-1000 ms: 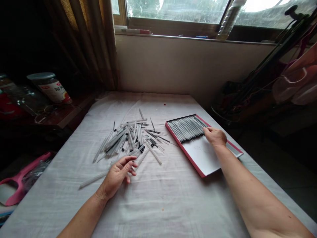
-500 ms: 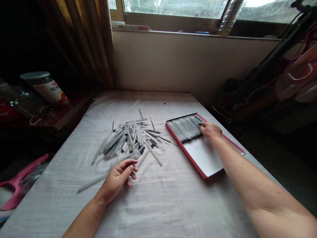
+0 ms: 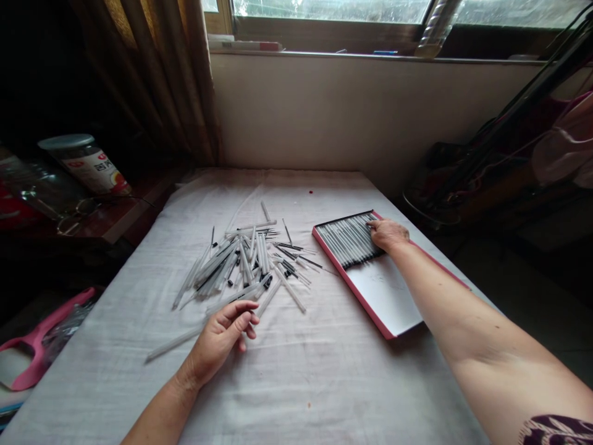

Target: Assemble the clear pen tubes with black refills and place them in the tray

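A loose pile of clear pen barrels and thin black refills (image 3: 245, 259) lies on the white cloth near the middle of the table. My left hand (image 3: 222, 337) rests palm up just below the pile, fingers loosely curled and apart, holding nothing I can see. A flat red-edged box (image 3: 370, 296) sits to the right, with a neat row of assembled pens (image 3: 347, 240) in its far half. My right hand (image 3: 388, 234) lies fingers-down on the right end of that row, pressing against the pens.
A white cloth (image 3: 287, 383) covers the table. A jar with a label (image 3: 88, 162) stands on a dark side shelf at left, and a pink plastic object (image 3: 37, 330) lies lower left. Curtain and window sill are behind; dark rods and clothing crowd the right.
My right hand has slid up along the box from the pens' near ends to the far right end of the row. My left hand has barely shifted.
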The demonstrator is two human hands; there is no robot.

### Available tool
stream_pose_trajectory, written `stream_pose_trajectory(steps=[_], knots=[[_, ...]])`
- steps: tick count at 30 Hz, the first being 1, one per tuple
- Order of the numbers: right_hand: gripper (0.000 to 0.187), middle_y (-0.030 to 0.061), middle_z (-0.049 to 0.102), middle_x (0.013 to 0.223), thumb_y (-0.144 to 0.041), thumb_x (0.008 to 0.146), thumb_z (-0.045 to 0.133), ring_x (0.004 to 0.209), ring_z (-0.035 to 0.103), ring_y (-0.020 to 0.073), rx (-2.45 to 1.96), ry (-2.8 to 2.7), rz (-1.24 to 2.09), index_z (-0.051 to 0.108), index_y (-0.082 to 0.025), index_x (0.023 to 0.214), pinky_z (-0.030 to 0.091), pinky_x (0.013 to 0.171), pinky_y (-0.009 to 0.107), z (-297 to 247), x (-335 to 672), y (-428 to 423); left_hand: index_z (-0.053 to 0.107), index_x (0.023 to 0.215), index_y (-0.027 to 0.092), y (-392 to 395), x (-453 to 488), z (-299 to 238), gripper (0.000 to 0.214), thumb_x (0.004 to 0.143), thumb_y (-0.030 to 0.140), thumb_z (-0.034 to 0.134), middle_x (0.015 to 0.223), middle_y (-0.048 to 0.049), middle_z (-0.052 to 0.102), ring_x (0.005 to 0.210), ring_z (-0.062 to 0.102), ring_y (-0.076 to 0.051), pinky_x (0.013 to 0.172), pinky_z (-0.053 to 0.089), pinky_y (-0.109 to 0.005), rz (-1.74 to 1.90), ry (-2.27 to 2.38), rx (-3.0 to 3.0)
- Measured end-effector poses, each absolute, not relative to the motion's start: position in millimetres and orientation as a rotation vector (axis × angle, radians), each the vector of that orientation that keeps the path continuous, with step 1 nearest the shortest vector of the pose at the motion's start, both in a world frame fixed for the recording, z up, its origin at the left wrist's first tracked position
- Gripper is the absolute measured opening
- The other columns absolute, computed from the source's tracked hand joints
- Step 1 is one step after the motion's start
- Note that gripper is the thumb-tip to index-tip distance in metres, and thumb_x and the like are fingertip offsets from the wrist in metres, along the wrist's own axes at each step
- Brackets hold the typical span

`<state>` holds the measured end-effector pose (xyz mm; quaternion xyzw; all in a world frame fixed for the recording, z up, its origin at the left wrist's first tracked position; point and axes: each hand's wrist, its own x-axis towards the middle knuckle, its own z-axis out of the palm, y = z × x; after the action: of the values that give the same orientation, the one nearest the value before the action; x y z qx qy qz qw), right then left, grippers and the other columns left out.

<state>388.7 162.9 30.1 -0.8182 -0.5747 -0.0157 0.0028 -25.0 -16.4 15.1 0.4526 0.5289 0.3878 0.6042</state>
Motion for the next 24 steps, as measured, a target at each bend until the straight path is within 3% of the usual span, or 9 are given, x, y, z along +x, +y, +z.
stream_pose_trajectory(steps=[7, 13, 24], knots=[[0.041, 0.0093, 0.063, 0.126, -0.035, 0.092, 0.042, 0.106, 0.062, 0.0286, -2.426, -1.821, -0.12, 0.066, -0.031, 0.125, 0.048, 0.083, 0.037, 27, 380, 161, 0.068, 0.097, 0.017, -17, -27, 13, 0.052, 0.065, 0.057, 0.075, 0.077, -0.0039, 0.066, 0.06, 0.06, -0.013, 0.042, 0.045, -0.019, 0.897, 1.196, 1.007], [0.039, 0.0072, 0.064, 0.125, -0.037, 0.092, 0.043, 0.103, 0.063, 0.0259, -2.459, -1.819, -0.066, 0.068, -0.031, 0.122, 0.048, 0.08, 0.032, 26, 377, 163, 0.068, 0.098, 0.016, -16, -28, 12, 0.053, 0.066, 0.058, 0.075, 0.078, -0.0039, 0.066, 0.061, 0.06, -0.012, 0.043, 0.046, -0.018, 0.891, 1.184, 1.01], [0.038, 0.0111, 0.066, 0.12, -0.032, 0.09, 0.047, 0.102, 0.063, 0.0267, -2.264, -1.773, -0.133, 0.069, -0.021, 0.119, 0.047, 0.081, 0.034, 41, 345, 149, 0.066, 0.099, 0.014, -16, -27, 15, 0.055, 0.067, 0.058, 0.075, 0.078, -0.0042, 0.066, 0.061, 0.06, -0.012, 0.043, 0.046, -0.018, 0.906, 1.148, 1.022]])
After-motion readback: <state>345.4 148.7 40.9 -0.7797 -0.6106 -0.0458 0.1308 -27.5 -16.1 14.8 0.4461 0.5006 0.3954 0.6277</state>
